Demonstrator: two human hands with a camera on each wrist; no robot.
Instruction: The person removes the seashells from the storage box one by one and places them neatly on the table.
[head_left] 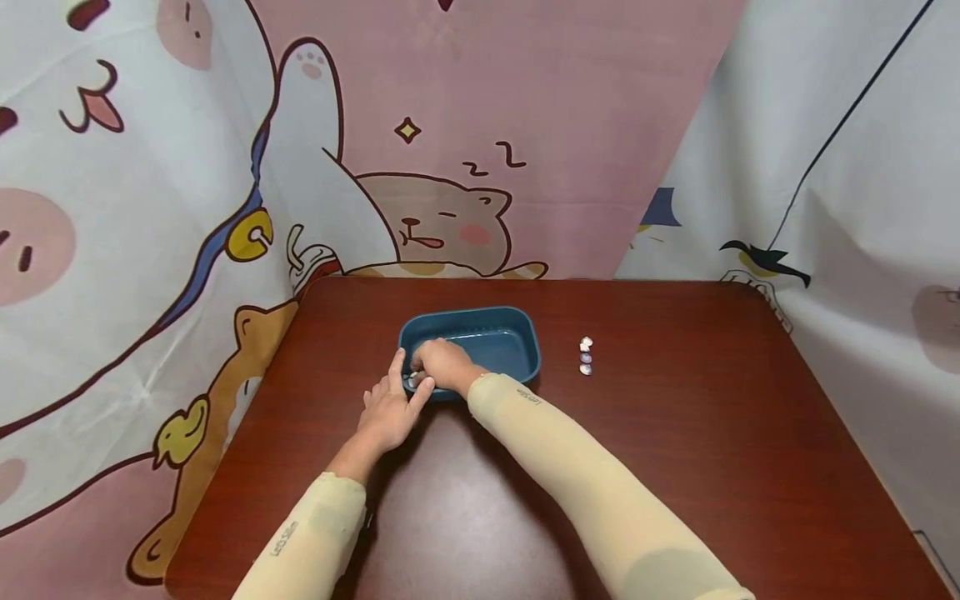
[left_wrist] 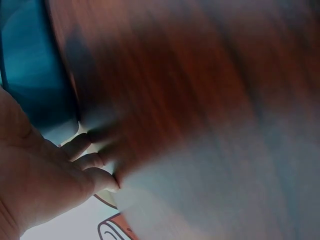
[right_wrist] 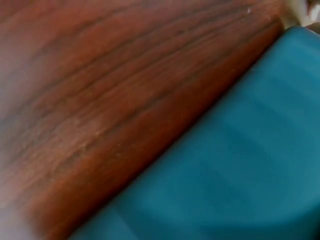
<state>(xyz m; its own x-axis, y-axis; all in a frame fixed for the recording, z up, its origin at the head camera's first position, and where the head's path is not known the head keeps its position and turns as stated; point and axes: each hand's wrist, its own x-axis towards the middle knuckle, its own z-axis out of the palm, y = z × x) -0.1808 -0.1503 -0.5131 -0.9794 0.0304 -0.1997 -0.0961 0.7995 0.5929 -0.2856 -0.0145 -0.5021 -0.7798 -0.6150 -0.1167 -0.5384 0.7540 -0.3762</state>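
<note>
A dark teal rectangular plastic tub (head_left: pixel 491 313) stands on the table. My left hand (head_left: pixel 388 412) is at its near left corner, thumb and forefinger spread along the rim; the left wrist view shows the other fingers loosely extended beside the tub wall. My right hand (head_left: pixel 444 364) reaches down inside the tub's left end. Its fingers bend toward small pale shell-like pieces (head_left: pixel 412 380) in the corner; whether they pinch one is hidden. To the right of the tub, small white and purple shells (head_left: pixel 586 358) lie in a short row.
The reddish-brown wooden table (head_left: pixel 697 433) extends around the tub, with its far edge (head_left: pixel 637 282) behind. Cartoon-printed cloth (head_left: pixel 570 125) hangs behind and along both sides. Cream sleeves (head_left: pixel 570 467) cover both forearms.
</note>
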